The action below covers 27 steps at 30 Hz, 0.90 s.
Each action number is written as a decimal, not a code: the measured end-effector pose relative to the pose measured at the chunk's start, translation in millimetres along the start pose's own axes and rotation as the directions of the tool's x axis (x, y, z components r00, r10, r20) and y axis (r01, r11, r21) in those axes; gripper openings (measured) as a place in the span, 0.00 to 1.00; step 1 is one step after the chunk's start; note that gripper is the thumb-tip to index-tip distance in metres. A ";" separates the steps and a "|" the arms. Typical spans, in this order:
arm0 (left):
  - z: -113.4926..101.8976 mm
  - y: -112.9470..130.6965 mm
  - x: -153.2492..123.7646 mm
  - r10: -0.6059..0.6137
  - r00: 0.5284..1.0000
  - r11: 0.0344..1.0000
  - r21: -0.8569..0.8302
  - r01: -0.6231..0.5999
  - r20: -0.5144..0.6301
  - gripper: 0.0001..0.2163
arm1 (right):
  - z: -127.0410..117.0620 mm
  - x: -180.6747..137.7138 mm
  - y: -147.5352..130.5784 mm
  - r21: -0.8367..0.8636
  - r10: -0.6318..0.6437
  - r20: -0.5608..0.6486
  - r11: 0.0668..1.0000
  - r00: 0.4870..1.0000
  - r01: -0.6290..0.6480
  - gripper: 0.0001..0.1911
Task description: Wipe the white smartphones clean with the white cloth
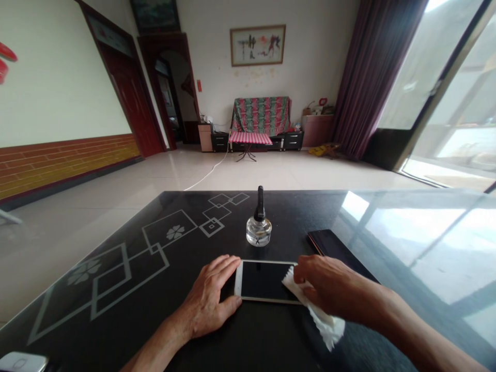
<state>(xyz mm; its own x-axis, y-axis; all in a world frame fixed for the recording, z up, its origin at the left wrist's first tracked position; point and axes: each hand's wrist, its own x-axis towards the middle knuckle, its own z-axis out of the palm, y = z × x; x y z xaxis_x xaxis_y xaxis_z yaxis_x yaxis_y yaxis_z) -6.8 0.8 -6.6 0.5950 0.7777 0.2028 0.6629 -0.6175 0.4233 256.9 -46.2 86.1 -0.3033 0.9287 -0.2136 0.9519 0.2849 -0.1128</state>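
Note:
A white smartphone (263, 279) with a dark screen lies flat and crosswise on the black table. My left hand (213, 294) grips its left end, fingers at the far corner and thumb at the near one. In my closed right hand (321, 279) is a crumpled white tissue (327, 323), pressed against the right part of the screen and trailing down toward me. The phone's right end is hidden under this hand and the tissue. Just beyond the phone stands a clear round glass bottle (259, 231) with a tall black top, upright and touched by neither hand.
A second, dark phone (329, 243) lies behind my right hand, partly covered by the forearm. At the near left corner rests a small white object (23, 362). The glossy table (186, 330) has a pale square pattern on its left. A striped folding table (250, 138) stands across the room.

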 end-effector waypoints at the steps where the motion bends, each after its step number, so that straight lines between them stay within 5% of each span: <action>1: -0.1 0.1 -0.1 0.001 1.000 1.000 -0.004 -0.001 -0.003 0.29 | 0.7 0.9 -0.5 0.009 -0.011 -0.012 1.000 1.000 0.012 0.11; 17: 1.6 2.0 -0.6 -0.054 0.999 0.997 -0.056 0.054 -0.005 0.34 | 45.6 31.7 -39.8 0.007 -0.294 -0.267 0.952 0.918 0.307 0.11; 27: -3.8 6.6 -0.3 -0.051 0.998 0.997 -0.056 0.052 0.021 0.33 | 26.9 25.8 -9.6 0.104 -0.227 -0.163 0.964 0.960 0.246 0.13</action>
<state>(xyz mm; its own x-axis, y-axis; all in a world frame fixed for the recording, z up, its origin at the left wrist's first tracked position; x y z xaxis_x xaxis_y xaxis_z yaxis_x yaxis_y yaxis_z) -4.3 -3.0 -0.6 0.5696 0.8057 0.1626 0.6665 -0.5686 0.4821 238.7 -31.3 55.5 -0.5002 0.8657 -0.0209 0.8383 0.4781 -0.2621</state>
